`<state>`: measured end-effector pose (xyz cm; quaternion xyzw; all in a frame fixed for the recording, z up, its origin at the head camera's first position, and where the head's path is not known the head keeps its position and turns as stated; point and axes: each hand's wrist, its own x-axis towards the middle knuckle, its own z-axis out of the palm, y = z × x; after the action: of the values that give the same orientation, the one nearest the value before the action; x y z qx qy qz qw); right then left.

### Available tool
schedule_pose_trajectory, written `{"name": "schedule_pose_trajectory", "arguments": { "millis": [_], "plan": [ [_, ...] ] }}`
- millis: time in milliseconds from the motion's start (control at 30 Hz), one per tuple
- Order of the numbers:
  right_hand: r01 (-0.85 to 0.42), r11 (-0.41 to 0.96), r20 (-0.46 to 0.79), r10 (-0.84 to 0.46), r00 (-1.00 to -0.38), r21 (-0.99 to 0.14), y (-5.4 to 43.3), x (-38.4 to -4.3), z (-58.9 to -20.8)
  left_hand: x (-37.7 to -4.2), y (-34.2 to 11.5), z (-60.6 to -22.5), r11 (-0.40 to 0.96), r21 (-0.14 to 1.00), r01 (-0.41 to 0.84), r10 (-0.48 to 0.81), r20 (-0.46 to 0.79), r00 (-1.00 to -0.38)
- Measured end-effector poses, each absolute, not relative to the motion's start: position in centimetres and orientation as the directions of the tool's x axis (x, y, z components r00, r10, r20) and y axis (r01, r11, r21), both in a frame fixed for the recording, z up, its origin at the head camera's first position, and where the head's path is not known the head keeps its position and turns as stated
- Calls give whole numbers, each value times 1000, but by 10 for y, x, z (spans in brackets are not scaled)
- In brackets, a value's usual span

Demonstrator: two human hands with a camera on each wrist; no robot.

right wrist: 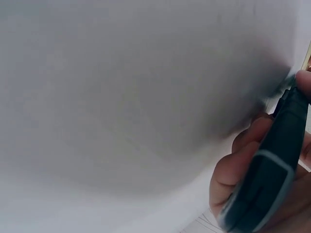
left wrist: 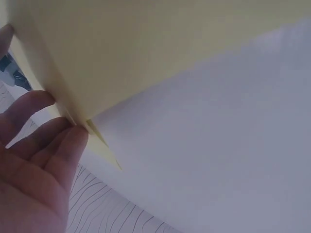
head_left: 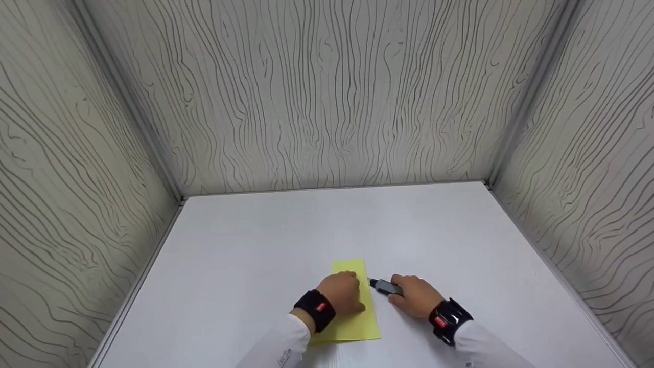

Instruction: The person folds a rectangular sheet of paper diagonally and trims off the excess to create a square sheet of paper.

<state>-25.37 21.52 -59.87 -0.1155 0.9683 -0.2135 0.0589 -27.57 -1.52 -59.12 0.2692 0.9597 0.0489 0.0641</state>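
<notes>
A sheet of yellow paper (head_left: 357,327) lies on the white table, longer from front to back than across. My left hand (head_left: 341,292) rests on it, thumb and fingertips pressing it down. In the left wrist view, the fingertips (left wrist: 80,133) touch the paper (left wrist: 146,53) along a creased strip, and a narrow slit shows between its layers. My right hand (head_left: 416,296) grips a grey and black utility knife (head_left: 386,287), its tip pointing left at the paper's right edge. The knife's handle (right wrist: 267,179) fills the right side of the right wrist view, fingers wrapped round it.
The white table (head_left: 230,255) extends around the paper on all sides. Wood-grain patterned panels (head_left: 327,92) stand at the back and both sides, with grey metal strips (head_left: 122,97) along their corners. Black bands (head_left: 317,309) circle both wrists.
</notes>
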Motion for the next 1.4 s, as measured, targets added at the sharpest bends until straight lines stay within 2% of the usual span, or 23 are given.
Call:
{"name": "schedule_pose_trajectory", "arguments": {
  "millis": [433, 667, 1033, 1233, 1400],
  "plan": [
    [-232, 879, -26, -267, -963, -416, 214, -255, -600, -275, -16, -590, 839, 128, 529, 540, -76, -838],
    [-190, 890, -58, -234, -970, -414, 212, -255, -598, -275, -15, -592, 838, 121, 533, 543, -75, -836],
    [-211, 882, -18, -240, -971, -422, 211, -260, -602, -275, -15, -593, 837, 138, 529, 542, -73, -837],
    [-283, 865, 46, -290, -956, -415, 212, -265, -606, -274, -15, -591, 843, 138, 520, 531, -60, -845],
    [-289, 861, 45, -298, -953, -420, 213, -266, -605, -274, -15, -589, 845, 124, 520, 530, -62, -846]
  ]
}}
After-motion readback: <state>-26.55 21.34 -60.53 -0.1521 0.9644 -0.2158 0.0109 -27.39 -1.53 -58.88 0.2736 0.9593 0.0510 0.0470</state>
